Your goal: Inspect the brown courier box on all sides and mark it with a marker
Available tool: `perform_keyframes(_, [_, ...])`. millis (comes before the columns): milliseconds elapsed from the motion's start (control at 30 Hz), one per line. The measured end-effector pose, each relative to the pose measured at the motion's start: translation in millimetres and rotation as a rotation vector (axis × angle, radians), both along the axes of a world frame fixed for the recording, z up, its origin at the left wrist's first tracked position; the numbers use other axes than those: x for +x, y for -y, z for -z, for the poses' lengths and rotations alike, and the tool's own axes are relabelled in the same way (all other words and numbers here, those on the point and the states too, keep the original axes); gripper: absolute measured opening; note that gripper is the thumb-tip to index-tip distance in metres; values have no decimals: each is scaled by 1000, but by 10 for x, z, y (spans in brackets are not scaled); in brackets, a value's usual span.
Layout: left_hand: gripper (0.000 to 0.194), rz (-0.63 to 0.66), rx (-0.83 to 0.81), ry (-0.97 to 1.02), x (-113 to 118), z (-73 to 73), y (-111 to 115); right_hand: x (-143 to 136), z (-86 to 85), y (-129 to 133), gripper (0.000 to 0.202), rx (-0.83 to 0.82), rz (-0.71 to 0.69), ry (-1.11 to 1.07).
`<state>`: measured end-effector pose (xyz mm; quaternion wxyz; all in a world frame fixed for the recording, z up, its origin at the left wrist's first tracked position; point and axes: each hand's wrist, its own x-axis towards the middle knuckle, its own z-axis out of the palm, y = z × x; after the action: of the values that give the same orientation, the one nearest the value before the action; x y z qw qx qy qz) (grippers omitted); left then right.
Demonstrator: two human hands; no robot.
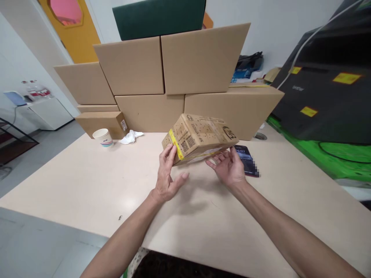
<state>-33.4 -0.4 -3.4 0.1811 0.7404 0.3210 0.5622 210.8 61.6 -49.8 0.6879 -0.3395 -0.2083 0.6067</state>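
Note:
A brown cardboard box (pixel 203 135) with black print and yellow tape on its near left edge is tilted above the table between my two hands. Against its left end press the fingers of my left hand (pixel 168 173), while the thumb sticks out apart from it. From below, my right hand (pixel 227 166), palm up, supports the lower right edge with its fingertips. The box's underside is mostly hidden. A dark phone (pixel 246 160) with a lit screen lies on the table just right of my right hand.
Large cardboard boxes (pixel 139 73) are stacked along the back of the table (pixel 87 189), topped by a dark green box (pixel 159 19). A paper cup (pixel 102 138), crumpled tissue (pixel 131 137) and a smaller carton (pixel 100 124) are at the left. Black covered equipment (pixel 327 88) stands at the right.

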Motion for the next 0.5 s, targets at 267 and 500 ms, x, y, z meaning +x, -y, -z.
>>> perform_keyframes(267, [51,116,-209,476,5,-14,-115,132,-218,9,28,185,200,45])
perform_keyframes(500, [47,108,-477,664,-34,-49,-189,295,-220,-98,43,238,163,152])
